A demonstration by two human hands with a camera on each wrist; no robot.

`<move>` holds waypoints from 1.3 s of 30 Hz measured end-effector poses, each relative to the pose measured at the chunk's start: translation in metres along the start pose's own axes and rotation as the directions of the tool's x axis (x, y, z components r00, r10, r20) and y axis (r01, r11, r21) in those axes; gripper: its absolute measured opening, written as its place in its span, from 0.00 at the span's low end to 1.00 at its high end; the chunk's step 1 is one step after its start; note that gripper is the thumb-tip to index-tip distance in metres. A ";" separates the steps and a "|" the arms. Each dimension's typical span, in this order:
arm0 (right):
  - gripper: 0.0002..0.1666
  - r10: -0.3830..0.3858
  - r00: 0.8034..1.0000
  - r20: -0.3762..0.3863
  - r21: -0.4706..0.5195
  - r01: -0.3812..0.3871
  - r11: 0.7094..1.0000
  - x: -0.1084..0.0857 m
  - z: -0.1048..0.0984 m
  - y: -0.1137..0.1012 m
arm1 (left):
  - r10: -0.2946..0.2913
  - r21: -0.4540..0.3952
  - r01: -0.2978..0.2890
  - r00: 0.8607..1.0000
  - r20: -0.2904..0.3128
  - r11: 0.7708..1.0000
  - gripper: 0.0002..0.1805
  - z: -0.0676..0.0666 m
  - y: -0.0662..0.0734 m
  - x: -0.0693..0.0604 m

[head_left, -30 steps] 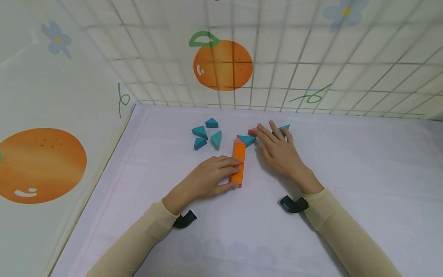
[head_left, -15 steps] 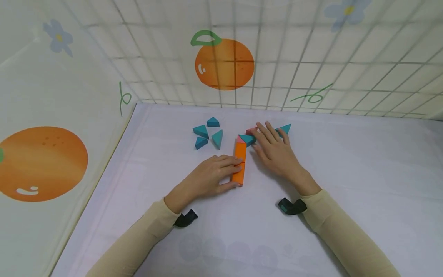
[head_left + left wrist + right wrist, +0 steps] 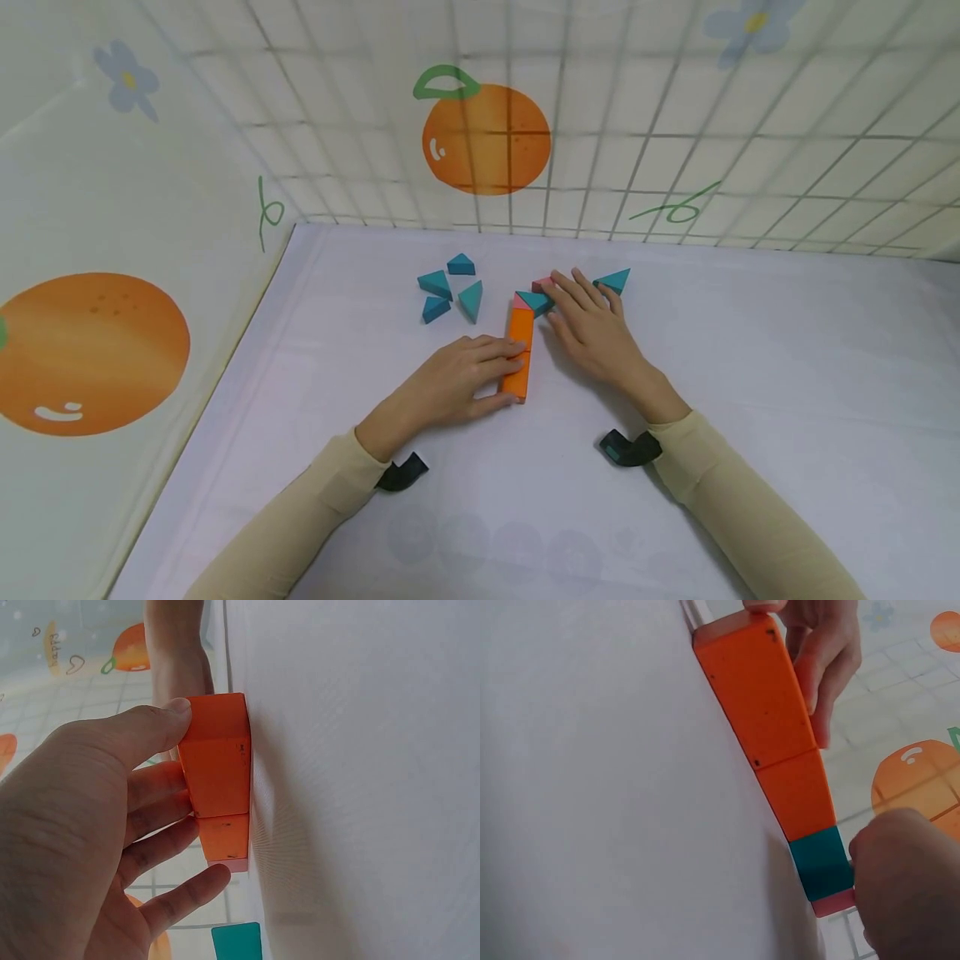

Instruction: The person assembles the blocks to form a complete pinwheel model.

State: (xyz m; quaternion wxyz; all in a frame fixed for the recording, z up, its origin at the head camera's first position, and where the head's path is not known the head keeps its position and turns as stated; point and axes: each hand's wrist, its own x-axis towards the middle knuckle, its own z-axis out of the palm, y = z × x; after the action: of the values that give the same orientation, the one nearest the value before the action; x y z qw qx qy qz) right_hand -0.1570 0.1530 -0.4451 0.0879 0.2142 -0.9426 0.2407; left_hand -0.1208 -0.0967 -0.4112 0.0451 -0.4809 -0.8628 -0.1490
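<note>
Two orange blocks [image 3: 521, 332] lie end to end on the table, under my left hand [image 3: 442, 383]. Its thumb touches their near end, while the outstretched fingers rest on the top and side. A small pink triangular block [image 3: 521, 302] sits against the far end, and a teal triangular block [image 3: 538, 302] adjoins it on the right. My right hand [image 3: 596, 329] lies low beside these, with its thumb near the teal piece and extended fingertips at another pink block [image 3: 542, 284]. Those fingers partly hide that pink block. In the right wrist view, teal [image 3: 822, 864] and pink faces [image 3: 834, 902] continue the row.
Several loose teal triangular blocks [image 3: 433, 284] cluster left of the row. Another teal triangle [image 3: 613, 280] lies just beyond my right fingers. A white cloth with printed oranges [image 3: 487, 140] hangs over a wire grid along the table's back edge.
My right hand has slid slightly left, and the pink block at its fingertips has shifted left with it, uncovering the far right teal triangle. The left hand stays on the orange blocks.
</note>
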 end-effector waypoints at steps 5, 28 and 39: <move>0.28 0.032 0.999 0.018 0.038 -0.033 0.999 0.001 0.002 0.000 | 0.000 0.001 0.000 1.000 -0.002 1.000 0.27 0.000 0.000 -0.001; 0.30 0.024 0.999 0.044 0.043 -0.026 0.999 0.004 0.002 -0.001 | -0.003 -0.019 0.003 1.000 -0.004 1.000 0.27 0.003 -0.001 -0.001; 0.30 -0.019 0.998 0.053 0.036 0.017 0.999 0.006 0.004 -0.007 | 0.012 -0.013 -0.012 0.999 -0.037 1.000 0.26 0.004 -0.002 -0.001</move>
State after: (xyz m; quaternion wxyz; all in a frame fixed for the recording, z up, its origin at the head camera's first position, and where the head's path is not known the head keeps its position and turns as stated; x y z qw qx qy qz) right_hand -0.1595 0.1434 -0.4445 0.0610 0.2307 -0.9382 0.2506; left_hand -0.1213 -0.0973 -0.4153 0.0585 -0.4837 -0.8579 -0.1633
